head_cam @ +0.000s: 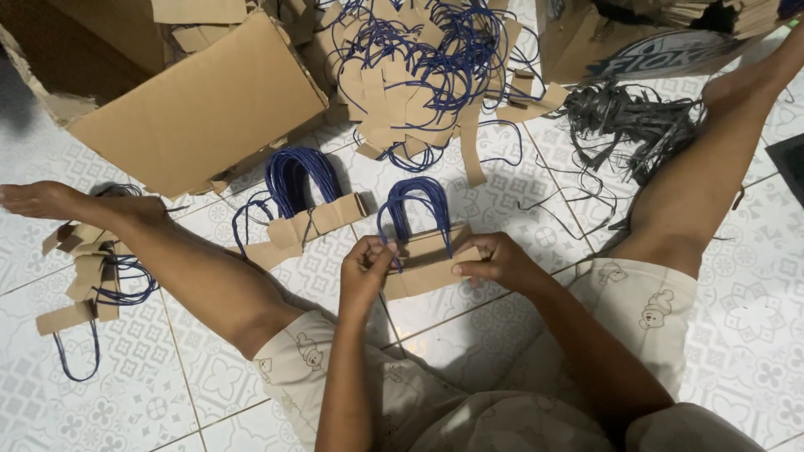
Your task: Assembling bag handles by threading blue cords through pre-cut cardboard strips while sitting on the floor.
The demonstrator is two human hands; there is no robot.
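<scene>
I sit on a tiled floor with my legs spread. My left hand point(367, 266) and my right hand point(496, 261) together hold a stack of brown cardboard strips with blue cord loop handles point(419, 219), one hand at each end. The blue loops stand up from the stack. A second bundle of the same handles point(303, 194) lies on the floor just beyond my left hand. A big loose heap of handles point(419, 67) lies farther back.
An open cardboard box point(197, 109) lies at the back left. More handle pieces point(88, 276) sit by my left leg. A tangle of dark plastic straps point(628, 117) lies near my right leg, with another box point(586, 33) behind.
</scene>
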